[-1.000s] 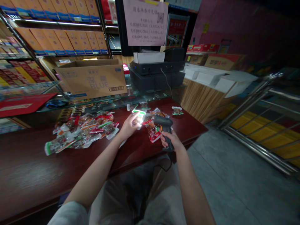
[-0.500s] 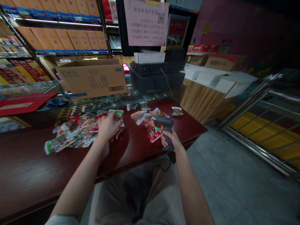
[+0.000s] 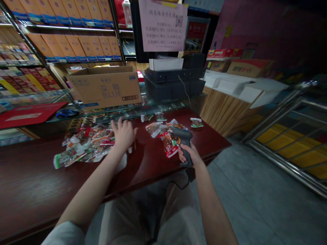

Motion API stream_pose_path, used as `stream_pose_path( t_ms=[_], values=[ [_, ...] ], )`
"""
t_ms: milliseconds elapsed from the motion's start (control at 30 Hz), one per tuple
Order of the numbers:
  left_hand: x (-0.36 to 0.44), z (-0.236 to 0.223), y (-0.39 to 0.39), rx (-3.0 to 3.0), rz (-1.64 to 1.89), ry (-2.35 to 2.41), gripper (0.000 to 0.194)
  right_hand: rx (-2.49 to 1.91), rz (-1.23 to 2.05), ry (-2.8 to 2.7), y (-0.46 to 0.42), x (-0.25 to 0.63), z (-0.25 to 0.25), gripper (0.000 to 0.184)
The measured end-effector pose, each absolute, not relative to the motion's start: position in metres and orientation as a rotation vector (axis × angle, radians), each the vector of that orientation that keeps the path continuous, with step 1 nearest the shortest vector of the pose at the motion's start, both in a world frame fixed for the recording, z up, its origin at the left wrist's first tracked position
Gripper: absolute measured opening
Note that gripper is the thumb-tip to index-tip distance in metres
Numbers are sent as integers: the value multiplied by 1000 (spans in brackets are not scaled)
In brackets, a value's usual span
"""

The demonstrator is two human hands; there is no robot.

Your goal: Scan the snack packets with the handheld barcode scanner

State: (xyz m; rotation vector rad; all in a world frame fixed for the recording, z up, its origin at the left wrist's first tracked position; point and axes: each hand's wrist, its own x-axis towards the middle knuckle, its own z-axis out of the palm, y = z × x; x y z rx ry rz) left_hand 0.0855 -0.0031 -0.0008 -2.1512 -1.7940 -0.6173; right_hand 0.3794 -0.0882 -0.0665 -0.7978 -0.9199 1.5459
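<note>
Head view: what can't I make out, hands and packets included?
All in the head view:
Left hand: palm side hidden behind its own back; grip unclear.
Scanner: handle partly covered by the right hand.
Packet pile: lower packets covered by upper ones; count unclear.
Red packet: lettering too blurred.
Black monitor: top cut off by the upper edge.

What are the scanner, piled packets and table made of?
Scanner: probably hard plastic, matte dark grey, judging by its dull, moulded body.
Piled packets: likely thin plastic film, glossy, partly clear; crinkles and highlights show.
Table: wood or laminate, can't tell; polished reddish-brown, reflecting light.
</note>
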Motion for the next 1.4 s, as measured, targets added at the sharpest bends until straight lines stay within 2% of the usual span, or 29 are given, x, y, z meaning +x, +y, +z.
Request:
stream_pose_path(
  t_ms=[100, 200, 300, 433, 600, 700, 900, 1133, 1300, 1400],
  values=[
    [134, -11, 22, -2407, -624, -1827, 42, -802, 1537, -919, -88, 380, -68, 39],
    [159, -30, 48, -2578, -549, -2046, 60, -788, 1529, -926, -87, 380, -70, 37],
    [159, -46, 65, -2548, -627, -2165, 60, -776, 1527, -919, -86, 381, -72, 37],
    [144, -52, 68, -2623, -1096, -2039, 52, -791, 1533, -943, -85, 383, -74, 38],
    [133, -33, 41, -2746, -1711, -1790, 48, -809, 1563, -951, -87, 382, -70, 37],
    [131, -23, 23, -2758, -1867, -1784, 41, -800, 1576, -963, -89, 381, -66, 37],
    [130, -21, 7, -2804, -1856, -1837, 35, -776, 1612, -1027, -92, 382, -64, 35],
    [135, -15, -2, -2777, -1610, -1792, 32, -819, 1590, -1032, -91, 382, -64, 33],
    [109, -4, -1, -2746, -1263, -1785, 25, -801, 1597, -984, -91, 383, -64, 37],
    [70, 9, -1, -2529, -994, -1873, 24, -791, 1590, -965, -91, 383, -64, 38]
  ],
)
